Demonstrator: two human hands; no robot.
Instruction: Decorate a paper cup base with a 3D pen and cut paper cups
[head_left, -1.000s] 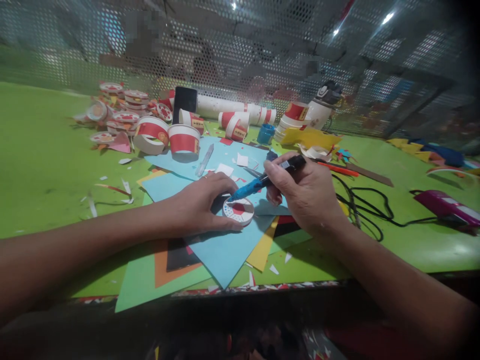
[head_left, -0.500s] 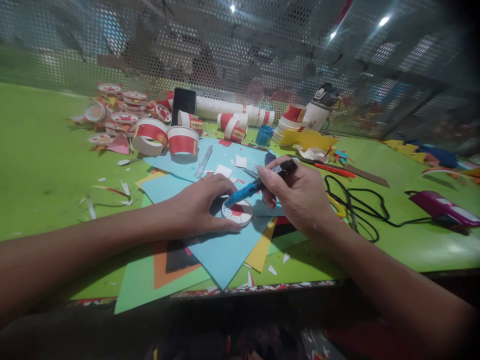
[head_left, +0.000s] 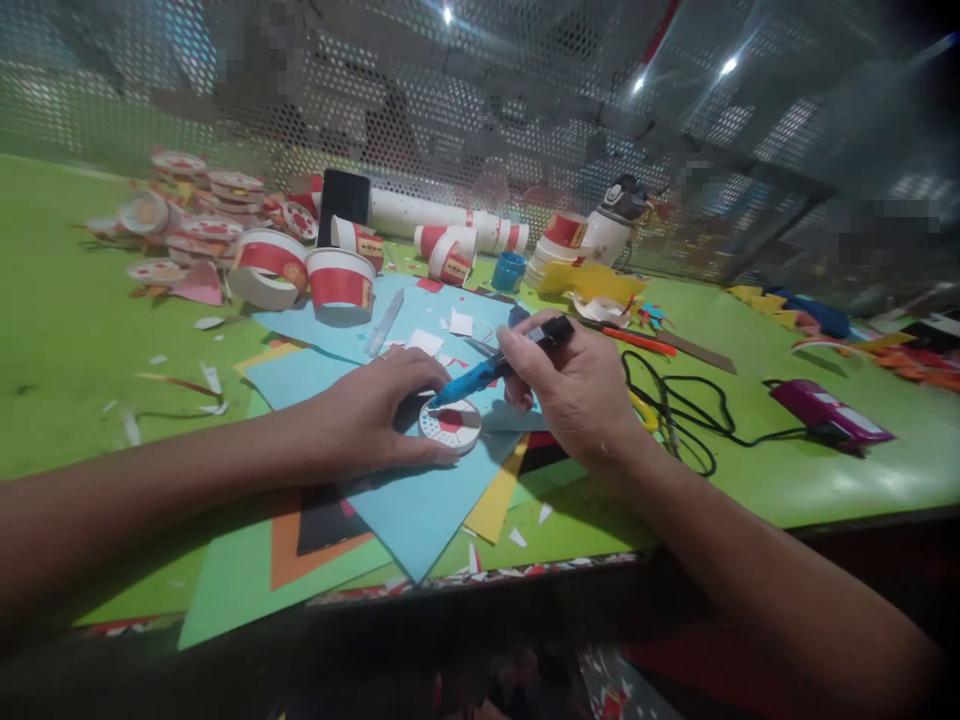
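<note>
My left hand (head_left: pixel 379 405) steadies a small round white disc (head_left: pixel 466 432), thumb along its near edge and fingers curled at its far left side. The disc has a red centre, thin dividing lines and blue dots in its left and lower sections. In my right hand (head_left: pixel 577 385) is a blue marker pen (head_left: pixel 480 378) with a black rear end, slanted down to the left. Its tip is at the disc's upper left part. Under the disc lies light blue paper (head_left: pixel 420 520), on top of other coloured sheets.
Behind my hands stand red-and-white paper cups (head_left: pixel 341 283), a blue jar (head_left: pixel 508 271) and a black phone-like slab (head_left: pixel 345 205). Decorated discs (head_left: pixel 206 230) pile up at left. Rightward lie red-handled scissors (head_left: pixel 649 342) and a purple corded device (head_left: pixel 829 410). Paper scraps litter the green table (head_left: pixel 67 370).
The camera view has turned slightly right, so everything sits further left in the picture. Both hands keep about the same grip, with the marker tip still at the disc's upper left.
</note>
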